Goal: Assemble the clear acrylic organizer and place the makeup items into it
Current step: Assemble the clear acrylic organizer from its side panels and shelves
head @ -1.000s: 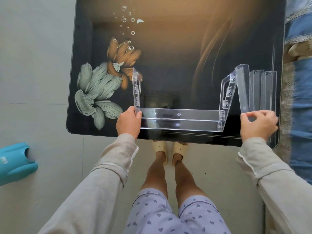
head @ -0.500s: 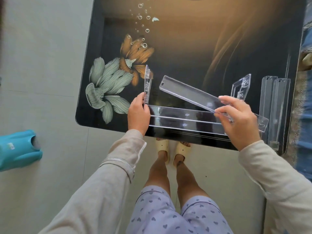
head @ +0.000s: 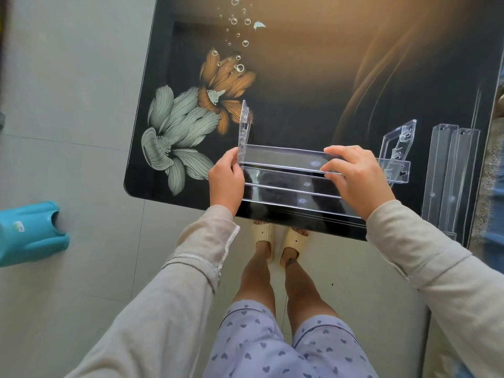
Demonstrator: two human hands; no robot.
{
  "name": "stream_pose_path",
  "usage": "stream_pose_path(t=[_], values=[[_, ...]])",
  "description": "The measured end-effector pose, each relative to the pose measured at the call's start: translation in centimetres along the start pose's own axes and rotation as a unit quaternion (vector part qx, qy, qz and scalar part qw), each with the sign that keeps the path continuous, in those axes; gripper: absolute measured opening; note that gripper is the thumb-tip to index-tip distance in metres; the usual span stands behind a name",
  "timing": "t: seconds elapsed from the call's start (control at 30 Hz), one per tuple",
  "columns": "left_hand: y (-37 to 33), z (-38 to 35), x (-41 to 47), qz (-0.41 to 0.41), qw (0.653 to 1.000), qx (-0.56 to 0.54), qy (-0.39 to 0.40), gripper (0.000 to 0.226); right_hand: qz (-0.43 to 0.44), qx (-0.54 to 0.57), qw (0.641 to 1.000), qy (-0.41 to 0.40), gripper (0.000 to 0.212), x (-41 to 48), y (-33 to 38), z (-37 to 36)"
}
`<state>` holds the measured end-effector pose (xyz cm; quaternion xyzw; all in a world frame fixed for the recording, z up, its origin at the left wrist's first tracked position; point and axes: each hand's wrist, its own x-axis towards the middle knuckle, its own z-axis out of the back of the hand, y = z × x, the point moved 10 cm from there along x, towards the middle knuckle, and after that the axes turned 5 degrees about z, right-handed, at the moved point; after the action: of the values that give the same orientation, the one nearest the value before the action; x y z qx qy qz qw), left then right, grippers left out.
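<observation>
The organizer (head: 289,188), half built, stands at the near edge of the table (head: 313,77), with two shelves between its side panels. The left hand (head: 226,184) grips its left end, fingers curled around the left panel (head: 243,129). The right hand (head: 357,181) pinches a loose strip (head: 283,157) between thumb and bent fingers, holding it across the frame; two spare strips (head: 450,184) lie at the table's right edge.
</observation>
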<state>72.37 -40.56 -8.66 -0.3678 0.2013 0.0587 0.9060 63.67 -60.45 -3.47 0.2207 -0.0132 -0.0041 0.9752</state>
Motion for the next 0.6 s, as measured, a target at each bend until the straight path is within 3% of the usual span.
stream_pose_path(t=[0.6], values=[[-0.5,0.3,-0.3,0.006,1.0,-0.001,-0.007,0.036,-0.029,0.025,0.999,0.008,0.004,0.0,-0.7,-1.2]])
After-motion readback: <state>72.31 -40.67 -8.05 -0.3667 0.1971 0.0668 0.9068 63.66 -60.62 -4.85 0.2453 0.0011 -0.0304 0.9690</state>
